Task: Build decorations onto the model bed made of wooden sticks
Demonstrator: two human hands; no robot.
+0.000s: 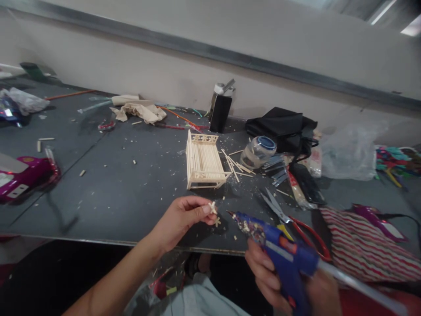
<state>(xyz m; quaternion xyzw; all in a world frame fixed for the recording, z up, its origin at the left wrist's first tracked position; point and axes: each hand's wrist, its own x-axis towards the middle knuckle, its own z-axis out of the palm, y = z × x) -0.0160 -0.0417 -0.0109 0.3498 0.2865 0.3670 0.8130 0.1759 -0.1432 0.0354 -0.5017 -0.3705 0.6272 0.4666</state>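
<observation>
Between the thumb and fingers of my left hand (187,216) is a small cross-shaped piece of wooden sticks (212,207). Another small star-like stick piece (217,221) shows just below those fingertips; whether it is held or lies on the table I cannot tell. My right hand (265,267) grips a blue hot glue gun (279,245), its nozzle pointing left toward the held piece but apart from it. A clear glue stick (358,285) sticks out of the gun's back. Beyond my hands stands a miniature bed of thin wooden sticks (207,160), with crossed pieces in its end panels.
Right of the bed lie loose sticks (235,164), a clear jar with a blue lid (258,151) and scissors with red handles (292,219). A striped cloth (368,245) covers the right front. A purple tool (26,175) lies at left, a crumpled beige cloth (141,109) behind.
</observation>
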